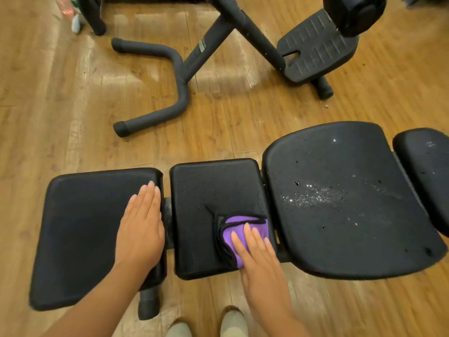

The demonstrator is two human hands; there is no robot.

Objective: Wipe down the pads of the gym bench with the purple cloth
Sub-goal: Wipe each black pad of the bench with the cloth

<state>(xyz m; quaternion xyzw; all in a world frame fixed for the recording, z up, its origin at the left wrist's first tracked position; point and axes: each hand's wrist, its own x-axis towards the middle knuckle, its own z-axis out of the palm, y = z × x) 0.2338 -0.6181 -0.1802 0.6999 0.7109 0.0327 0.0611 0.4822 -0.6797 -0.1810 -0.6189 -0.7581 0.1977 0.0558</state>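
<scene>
Purple cloth point(245, 233), folded with a black-trimmed edge, flat on the near right corner of the middle pad point(209, 198) of a black gym bench, partly under the right hand point(257, 254). Fingers point(248, 231) of that hand laid straight and close together on top of the cloth, palm down, pressing rather than pinching, heel of the hand past the pad's near edge. Left hand point(141, 227) likewise flat and extended, fingers together, resting empty on the right end of the left pad point(82, 234), just beside the gap between the two pads. To the right of the cloth, across another narrow gap, the large rounded pad point(340, 200), speckled with pale flecks and small nicks (whether droplets or dust, impossible to tell). Beyond it at the frame's right edge, a smaller pad point(427, 171), only partly in view. Bench set on a glossy wood-plank floor point(60, 113). Farther back, well apart from the bench, the black tubular frame point(179, 69) of another machine with a ribbed footplate point(315, 45). At the bottom edge, the toes of two light-coloured shoes point(233, 322).
</scene>
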